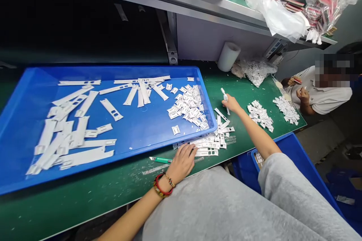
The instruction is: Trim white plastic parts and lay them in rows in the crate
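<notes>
My left hand [183, 161] lies with its fingers stretched out at the left end of a pile of long white plastic strips [209, 144] with cut-out slots. A green utility knife [160, 159] rests on the bench just left of that hand. Above the green bench, right of the blue tray, my right hand [231, 104] is closed on a white plastic strip [224, 94], which stands nearly upright. Inside the blue tray [135, 131] are more long white strips [111, 109] and a heap of small white pieces [190, 107].
Two heaps of small white pieces [260, 116] lie on the green bench [240, 135]. A white roll [228, 56] and a plastic bag of parts [256, 71] stand behind. A shelf [243, 11] overhangs the bench. A co-worker [319, 90] sits at the right; blue bins [305, 162] are below.
</notes>
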{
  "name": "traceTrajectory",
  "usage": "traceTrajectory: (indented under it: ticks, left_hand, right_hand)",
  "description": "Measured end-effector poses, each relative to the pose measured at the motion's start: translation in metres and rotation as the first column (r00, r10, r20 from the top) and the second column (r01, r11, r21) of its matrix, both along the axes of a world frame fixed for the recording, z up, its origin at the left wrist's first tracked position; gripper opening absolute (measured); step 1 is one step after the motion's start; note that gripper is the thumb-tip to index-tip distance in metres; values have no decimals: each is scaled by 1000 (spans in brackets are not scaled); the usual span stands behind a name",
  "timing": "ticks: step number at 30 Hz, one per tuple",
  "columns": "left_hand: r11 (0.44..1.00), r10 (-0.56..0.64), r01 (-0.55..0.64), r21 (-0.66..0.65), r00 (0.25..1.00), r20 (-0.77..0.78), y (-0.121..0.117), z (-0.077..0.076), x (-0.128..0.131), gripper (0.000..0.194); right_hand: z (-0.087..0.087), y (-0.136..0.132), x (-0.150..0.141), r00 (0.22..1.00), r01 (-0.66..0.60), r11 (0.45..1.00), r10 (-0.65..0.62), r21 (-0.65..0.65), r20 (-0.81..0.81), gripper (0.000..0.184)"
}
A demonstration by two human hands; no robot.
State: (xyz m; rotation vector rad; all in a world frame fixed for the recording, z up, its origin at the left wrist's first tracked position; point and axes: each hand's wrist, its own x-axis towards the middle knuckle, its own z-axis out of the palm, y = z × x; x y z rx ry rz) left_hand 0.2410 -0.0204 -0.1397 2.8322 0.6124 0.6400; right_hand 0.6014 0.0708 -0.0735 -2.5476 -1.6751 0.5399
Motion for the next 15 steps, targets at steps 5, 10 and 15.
traceTrajectory:
  ticks: [5, 10, 15]
  left_hand:
    - [996, 84, -84, -2, 996, 35, 5, -3, -25, 35]
    - [997, 76, -76, -3, 995, 61, -3, 13, -4, 30]
    - [979, -167, 165, -117, 986, -6, -16, 43, 84, 46]
  right_hand:
    - [1, -28, -5, 995, -98, 993, 99, -58, 7, 36]
    - [-12, -33, -16, 996, -70, 994, 74, -90, 46, 21]
    - [-13, -35, -13, 997, -57, 998, 58, -39, 44, 14]
